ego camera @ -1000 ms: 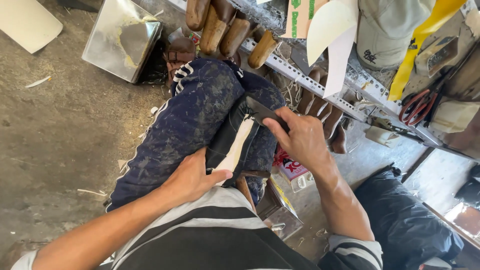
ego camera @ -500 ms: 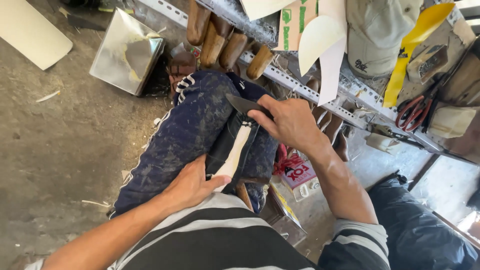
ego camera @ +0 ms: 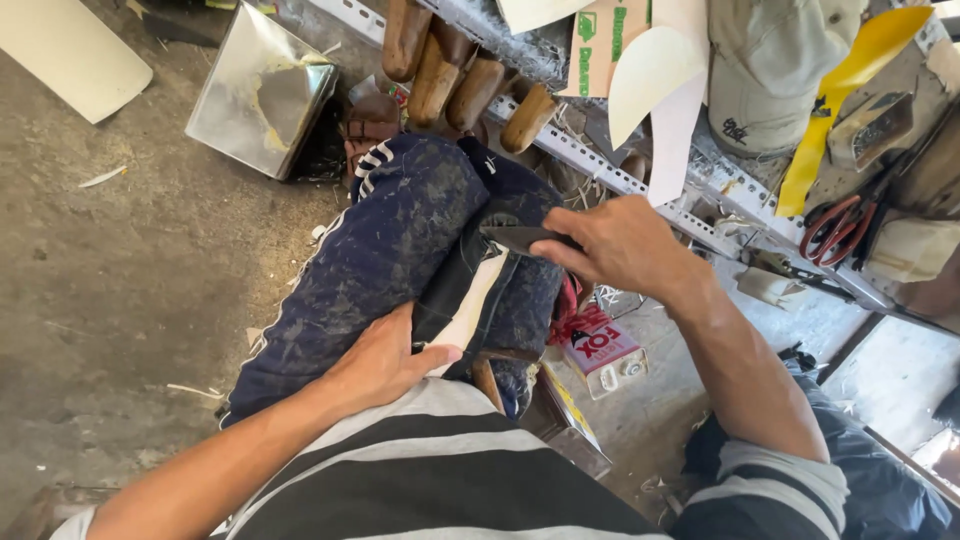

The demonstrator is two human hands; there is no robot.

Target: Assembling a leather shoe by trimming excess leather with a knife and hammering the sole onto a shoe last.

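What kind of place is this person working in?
Probably a small shoemaker's or cobbler's workshop: wooden shoe lasts hang on a metal rack, red-handled scissors lie on the shelf, and the right hand works a knife on a dark piece.

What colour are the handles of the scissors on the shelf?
Red, on the scissors, seen in the head view.

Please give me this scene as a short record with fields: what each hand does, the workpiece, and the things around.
left hand: presses the near end of the workpiece on the lap
right hand: holds a dark blade at the far end of the workpiece
workpiece: black and white strip lying between the thighs
behind: wooden shoe lasts on a metal rack
right side: red-handled scissors
floor: metal tin
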